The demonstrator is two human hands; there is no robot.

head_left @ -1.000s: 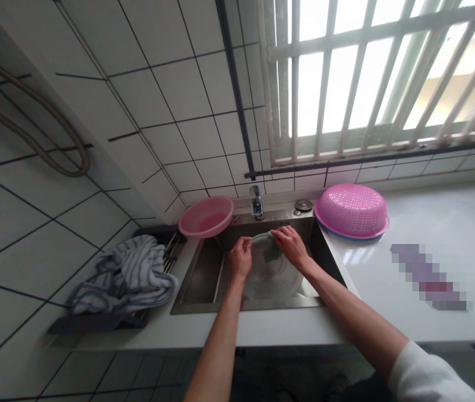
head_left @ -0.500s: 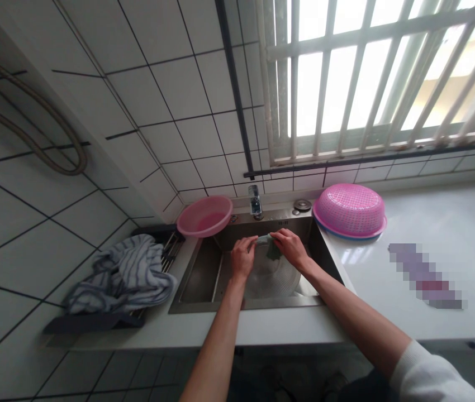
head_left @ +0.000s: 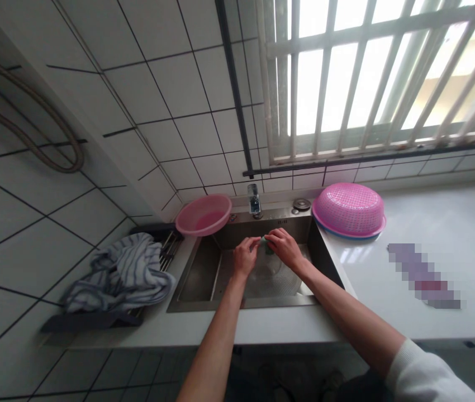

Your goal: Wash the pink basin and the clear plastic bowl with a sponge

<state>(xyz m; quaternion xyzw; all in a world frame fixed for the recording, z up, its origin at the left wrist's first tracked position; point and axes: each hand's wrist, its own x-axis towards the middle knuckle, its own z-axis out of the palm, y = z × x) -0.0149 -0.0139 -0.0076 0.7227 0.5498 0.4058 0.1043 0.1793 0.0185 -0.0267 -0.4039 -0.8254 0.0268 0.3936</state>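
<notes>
A white perforated colander (head_left: 277,279) stands tilted in the steel sink (head_left: 198,276). My left hand (head_left: 243,258) is closed on its upper rim. My right hand (head_left: 283,248) is closed on a small green scrub pad (head_left: 268,247), pressed against the colander's rim close to the left hand. Most of the pad is hidden under the fingers.
A pink basin (head_left: 203,215) sits on the sink's back left corner and the faucet (head_left: 254,201) stands behind the hands. An upturned pink colander (head_left: 350,210) lies on the white counter (head_left: 430,223) to the right. A striped towel (head_left: 120,273) covers the rack at left.
My right hand has slid the green pad leftward along the colander's rim, toward the left hand. The left hand has kept its hold on the rim.
</notes>
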